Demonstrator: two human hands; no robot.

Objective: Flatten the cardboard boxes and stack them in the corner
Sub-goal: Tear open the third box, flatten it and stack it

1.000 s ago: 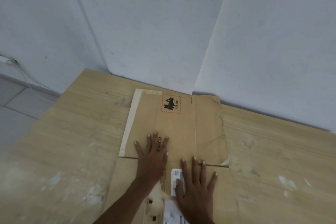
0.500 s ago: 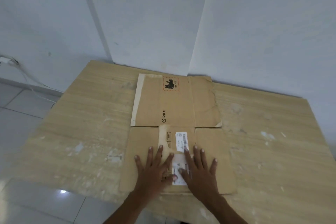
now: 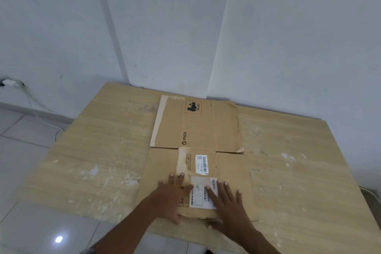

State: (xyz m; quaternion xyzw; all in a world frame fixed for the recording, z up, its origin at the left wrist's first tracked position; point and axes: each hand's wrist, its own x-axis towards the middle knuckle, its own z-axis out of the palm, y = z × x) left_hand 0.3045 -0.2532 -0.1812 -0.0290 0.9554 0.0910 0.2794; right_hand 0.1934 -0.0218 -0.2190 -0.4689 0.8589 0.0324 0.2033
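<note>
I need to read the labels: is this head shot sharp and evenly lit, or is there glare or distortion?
Head view: even light on the flattened brown cardboard box; one glare spot on the glossy grey floor tile; the white wall leans from the wide lens; the black PICO print reads, text on the white shipping label is too soft.

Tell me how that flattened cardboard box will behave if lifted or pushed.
The flattened cardboard box would probably fold at the crease across its middle, the far half drooping. It looks thin, so likely light. Flat on the wooden surface, it should slide easily under the left hand and right hand.
</note>
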